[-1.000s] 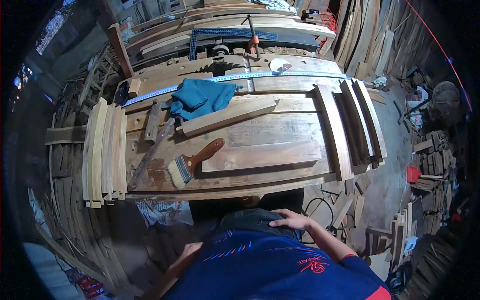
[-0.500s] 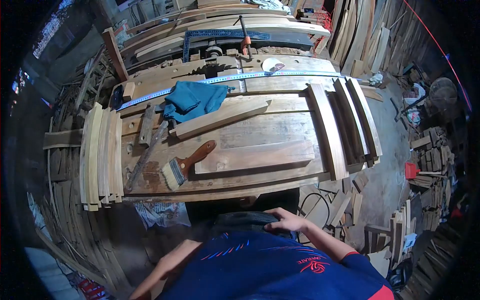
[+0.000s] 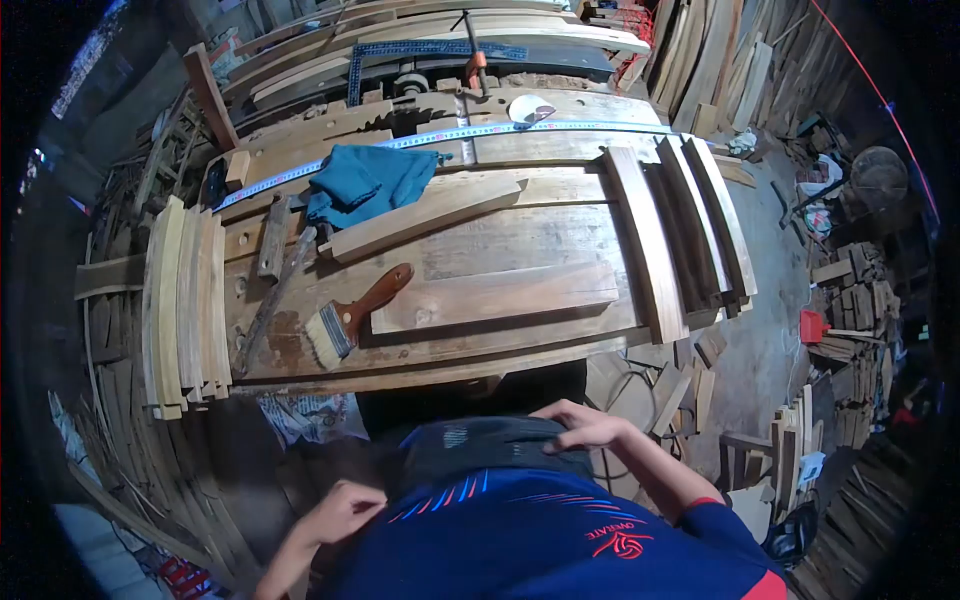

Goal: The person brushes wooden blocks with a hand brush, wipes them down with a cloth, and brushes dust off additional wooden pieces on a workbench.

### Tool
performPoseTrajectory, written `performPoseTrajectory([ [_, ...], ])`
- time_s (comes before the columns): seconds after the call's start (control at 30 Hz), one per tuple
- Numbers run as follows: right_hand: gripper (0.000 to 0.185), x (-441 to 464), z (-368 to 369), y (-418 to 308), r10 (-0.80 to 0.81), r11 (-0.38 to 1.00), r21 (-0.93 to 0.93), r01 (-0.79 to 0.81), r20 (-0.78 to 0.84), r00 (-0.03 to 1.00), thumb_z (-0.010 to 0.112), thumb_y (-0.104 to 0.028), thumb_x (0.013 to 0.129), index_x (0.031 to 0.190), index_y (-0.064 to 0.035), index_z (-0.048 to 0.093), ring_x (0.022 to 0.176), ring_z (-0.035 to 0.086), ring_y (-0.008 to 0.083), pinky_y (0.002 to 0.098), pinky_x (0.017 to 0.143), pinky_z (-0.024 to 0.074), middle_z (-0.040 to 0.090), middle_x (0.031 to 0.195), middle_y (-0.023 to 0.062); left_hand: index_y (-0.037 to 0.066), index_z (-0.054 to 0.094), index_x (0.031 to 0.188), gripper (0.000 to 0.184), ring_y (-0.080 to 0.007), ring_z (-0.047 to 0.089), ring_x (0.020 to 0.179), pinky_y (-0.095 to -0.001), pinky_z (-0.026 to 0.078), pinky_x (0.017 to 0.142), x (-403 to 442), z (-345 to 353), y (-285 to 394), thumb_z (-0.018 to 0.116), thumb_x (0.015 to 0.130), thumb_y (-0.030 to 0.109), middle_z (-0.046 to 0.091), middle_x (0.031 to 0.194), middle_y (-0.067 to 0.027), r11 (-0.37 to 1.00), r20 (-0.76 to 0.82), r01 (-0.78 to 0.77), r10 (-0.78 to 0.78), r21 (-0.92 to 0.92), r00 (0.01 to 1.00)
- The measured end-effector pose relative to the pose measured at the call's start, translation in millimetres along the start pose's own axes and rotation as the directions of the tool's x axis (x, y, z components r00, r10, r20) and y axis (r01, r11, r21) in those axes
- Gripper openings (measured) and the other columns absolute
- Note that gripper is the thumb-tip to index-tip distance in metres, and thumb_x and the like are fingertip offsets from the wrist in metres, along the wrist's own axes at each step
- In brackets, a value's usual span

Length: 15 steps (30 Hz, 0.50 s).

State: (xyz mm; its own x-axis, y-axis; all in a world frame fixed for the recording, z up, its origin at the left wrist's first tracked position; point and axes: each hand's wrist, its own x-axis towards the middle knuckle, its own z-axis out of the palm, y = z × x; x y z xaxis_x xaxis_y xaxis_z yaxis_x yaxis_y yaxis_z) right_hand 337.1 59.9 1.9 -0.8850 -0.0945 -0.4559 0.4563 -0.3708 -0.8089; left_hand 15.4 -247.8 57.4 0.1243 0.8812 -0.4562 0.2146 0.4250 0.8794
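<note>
My left hand (image 3: 345, 510) is beside the left edge of my navy shirt (image 3: 500, 530), its fingers curled together. Whether anything is pinched in them I cannot make out. At my waist, my right hand (image 3: 590, 427) grips the edge of the dark cloth (image 3: 490, 445), thumb and fingers on either side. Both hands are off the workbench (image 3: 540, 238). Nearest to them on the bench lie a wide paintbrush (image 3: 352, 318) with a brown handle and a short wooden board (image 3: 500, 295).
A tapered wood piece (image 3: 430, 222) lies beside a teal cloth (image 3: 370, 185). A tape measure (image 3: 440, 135) stretches across the bench. Wooden slats (image 3: 185, 305) stand at the left end, and longer ones (image 3: 645, 245) at the right. A clamp (image 3: 475, 68) stands behind.
My left hand has come out from the shirt's side into view, fingers curled. The right hand stays at my waist. The view has shifted slightly, with the bench items unmoved.
</note>
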Motion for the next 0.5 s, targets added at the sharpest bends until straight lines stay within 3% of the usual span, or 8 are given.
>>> performPoseTrajectory([
  [0.1, 0.07, -35.2, -6.1, 44.7, -0.054, 0.994, 0.091, 0.061, -0.072, 0.996, 0.078, -0.005, 0.078, 0.143, 0.0061, 0.054, 0.111, 0.062, 0.0129, 0.0271, 0.1, 0.0487, 0.068, 0.126, 0.0081, -0.004, 0.064, 0.088, 0.022, -0.0144, 0.047, 0.063, -0.0324, 0.042, 0.059, 26.9, 2.2, 12.2, 0.067, 0.1, 0.014, 0.053, 0.071, -0.0127, 0.995, -0.018, -0.018, 0.02, 0.096, 1.0],
  [0.13, 0.076, -53.5, 1.3, 17.1, 0.067, 0.993, 0.098, -0.061, -0.055, 0.996, 0.08, -0.003, 0.077, 0.146, 0.0047, 0.05, 0.118, 0.059, 0.0131, 0.0283, 0.103, 0.0473, 0.064, 0.133, 0.0087, -0.004, 0.065, 0.088, 0.023, -0.0173, 0.049, 0.062, -0.0328, 0.043, 0.06, 38.3, 5.0, 25.7, 0.067, 0.101, 0.016, 0.055, 0.072, -0.0129, 0.994, -0.038, -0.091, 0.093, 0.056, 0.995],
  [0.23, 0.085, -91.4, 12.0, 15.0, 0.096, 0.991, 0.1, -0.093, -0.025, 0.995, 0.084, -0.004, 0.075, 0.15, 0.0038, 0.045, 0.129, 0.053, 0.0155, 0.0313, 0.112, 0.0412, 0.059, 0.14, 0.0103, -0.003, 0.065, 0.088, 0.024, -0.0189, 0.051, 0.063, -0.0335, 0.044, 0.061, 59.2, 11.0, 30.9, 0.067, 0.101, 0.016, 0.057, 0.072, -0.0127, 0.986, 0.039, -0.167, 0.166, 0.029, 0.985],
  [0.33, 0.086, -114.3, 26.2, 16.3, -0.054, 0.998, 0.018, 0.057, -0.125, 0.991, 0.085, -0.01, 0.072, 0.148, 0.0026, 0.048, 0.128, 0.055, 0.0176, 0.0335, 0.113, 0.0415, 0.061, 0.139, 0.012, -0.002, 0.066, 0.088, 0.027, -0.021, 0.056, 0.064, -0.035, 0.046, 0.063, 65.7, 1.3, 52.7, 0.066, 0.102, 0.021, 0.059, 0.074, -0.0135, 0.985, 0.171, -0.171, 0.166, 0.016, 0.971],
  [0.5, 0.09, -95.2, 20.8, -8.5, -0.015, 0.995, -0.097, 0.008, -0.074, 0.997, 0.085, -0.013, 0.071, 0.15, 0.0043, 0.046, 0.129, 0.055, 0.0184, 0.0337, 0.114, 0.0409, 0.061, 0.14, 0.0138, 0.0, 0.067, 0.091, 0.024, -0.0292, 0.058, 0.066, -0.0387, 0.046, 0.063, 41.4, -21.0, 69.6, 0.063, 0.102, 0.021, 0.06, 0.075, -0.0158, 0.969, 0.284, -0.216, 0.175, 0.12, 0.943],
])
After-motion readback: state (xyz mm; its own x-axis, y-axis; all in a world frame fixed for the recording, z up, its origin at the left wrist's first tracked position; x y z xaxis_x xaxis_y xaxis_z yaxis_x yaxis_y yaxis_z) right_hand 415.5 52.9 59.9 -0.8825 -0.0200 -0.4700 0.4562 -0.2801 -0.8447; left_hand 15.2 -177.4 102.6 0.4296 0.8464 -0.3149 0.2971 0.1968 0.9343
